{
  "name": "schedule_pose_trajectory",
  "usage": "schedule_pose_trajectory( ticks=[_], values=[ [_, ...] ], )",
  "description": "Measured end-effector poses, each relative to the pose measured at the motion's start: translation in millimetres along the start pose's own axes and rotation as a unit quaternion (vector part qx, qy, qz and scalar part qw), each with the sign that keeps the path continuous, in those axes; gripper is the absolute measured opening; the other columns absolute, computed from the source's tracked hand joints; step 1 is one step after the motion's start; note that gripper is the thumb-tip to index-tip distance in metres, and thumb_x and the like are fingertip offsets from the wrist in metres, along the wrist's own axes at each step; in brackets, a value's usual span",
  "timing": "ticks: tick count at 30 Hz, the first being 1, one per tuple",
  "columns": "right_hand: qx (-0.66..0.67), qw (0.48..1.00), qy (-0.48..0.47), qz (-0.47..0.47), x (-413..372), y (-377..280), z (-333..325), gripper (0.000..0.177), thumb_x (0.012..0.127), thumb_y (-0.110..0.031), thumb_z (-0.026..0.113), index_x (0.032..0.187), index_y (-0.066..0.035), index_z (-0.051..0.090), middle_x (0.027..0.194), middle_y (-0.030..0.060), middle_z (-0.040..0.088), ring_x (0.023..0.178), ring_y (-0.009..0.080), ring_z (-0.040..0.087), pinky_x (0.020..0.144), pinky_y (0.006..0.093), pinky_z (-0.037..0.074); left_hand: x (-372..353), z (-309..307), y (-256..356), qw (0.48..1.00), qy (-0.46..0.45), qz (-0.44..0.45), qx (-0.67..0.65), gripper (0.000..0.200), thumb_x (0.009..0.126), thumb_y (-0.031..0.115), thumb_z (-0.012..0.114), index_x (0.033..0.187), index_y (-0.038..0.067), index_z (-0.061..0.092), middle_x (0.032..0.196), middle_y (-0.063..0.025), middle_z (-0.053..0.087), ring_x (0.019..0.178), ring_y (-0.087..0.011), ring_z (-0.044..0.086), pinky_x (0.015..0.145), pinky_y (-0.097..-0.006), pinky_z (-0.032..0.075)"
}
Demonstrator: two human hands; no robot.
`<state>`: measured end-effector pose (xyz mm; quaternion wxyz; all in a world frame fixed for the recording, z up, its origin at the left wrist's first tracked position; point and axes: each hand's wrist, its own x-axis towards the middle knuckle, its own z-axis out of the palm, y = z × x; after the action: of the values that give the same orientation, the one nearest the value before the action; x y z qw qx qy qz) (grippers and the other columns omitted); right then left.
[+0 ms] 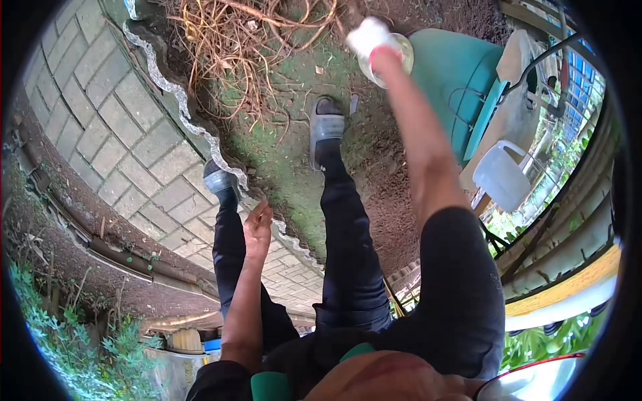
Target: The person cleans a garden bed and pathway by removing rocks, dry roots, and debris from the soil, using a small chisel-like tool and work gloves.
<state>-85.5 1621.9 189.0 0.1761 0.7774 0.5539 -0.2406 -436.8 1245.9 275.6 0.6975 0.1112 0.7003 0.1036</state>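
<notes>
My right hand (pixel 386 61) reaches out at the top and is closed on a blurred white object (pixel 370 37) with a red edge near my fingers; what exactly it is I cannot make out. Just under it lies a pale round lid or dish (pixel 405 53), beside a large green barrel (pixel 445 80) lying on its side. My left hand (pixel 257 230) hangs over the wavy concrete edging, its fingers loosely bent, with nothing visible in them.
Tangled brown roots (pixel 234 60) lie on the mossy soil ahead. Grey paving (pixel 127 127) runs along the left behind the wavy edging (pixel 177 93). My sandalled feet stand on either side of it. A white translucent jug (pixel 501 175) is at the right.
</notes>
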Motion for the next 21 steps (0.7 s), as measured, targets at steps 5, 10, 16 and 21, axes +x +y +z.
schedule_pose_trajectory(
  ticks=[5, 10, 16, 21],
  values=[
    [0.21, 0.971, -0.118, -0.012, -155, -35, 42, 0.035, 0.08, -0.026, 0.061, 0.103, 0.0, 0.062, 0.097, 0.0261, 0.067, 0.092, 0.038, 0.068, 0.082, 0.0443, 0.054, 82, 38, 88, 0.975, 0.082, 0.153, 0.138, 0.048, 0.099, 0.035, 0.052, 0.125, -0.004, 0.057, 0.09, -0.0119, 0.064, 0.077, -0.0166, 0.058, 0.067, -0.0291, 0.047],
    [0.269, 0.919, -0.238, -0.163, -207, -25, 27, 0.03, 0.082, -0.021, 0.059, 0.108, -0.008, 0.059, 0.092, 0.0216, 0.068, 0.086, 0.0383, 0.067, 0.077, 0.0453, 0.054, 177, 84, 257, 0.914, 0.264, 0.224, 0.213, 0.108, 0.078, 0.062, 0.067, 0.152, -0.002, 0.022, 0.143, -0.0347, 0.037, 0.135, -0.0417, 0.038, 0.113, -0.0482, 0.034],
    [0.046, 0.977, -0.189, -0.083, -201, 25, -46, 0.037, 0.081, -0.025, 0.059, 0.112, -0.006, 0.06, 0.097, 0.0192, 0.069, 0.091, 0.0368, 0.068, 0.082, 0.0474, 0.055, 210, 167, 319, 0.571, 0.099, 0.565, 0.588, 0.076, 0.075, 0.037, 0.079, 0.143, 0.035, 0.046, 0.158, -0.0101, 0.026, 0.148, -0.0357, 0.017, 0.112, -0.0664, 0.021],
    [-0.079, 0.995, 0.035, -0.047, -113, 89, -70, 0.029, 0.084, -0.029, 0.058, 0.1, -0.006, 0.064, 0.1, 0.0255, 0.067, 0.094, 0.0428, 0.066, 0.084, 0.0514, 0.053, 248, 153, 278, 0.51, 0.037, 0.394, 0.764, 0.067, 0.083, 0.023, 0.071, 0.145, 0.025, 0.046, 0.156, -0.0061, 0.031, 0.151, -0.0254, 0.009, 0.113, -0.0706, 0.015]
  ],
)
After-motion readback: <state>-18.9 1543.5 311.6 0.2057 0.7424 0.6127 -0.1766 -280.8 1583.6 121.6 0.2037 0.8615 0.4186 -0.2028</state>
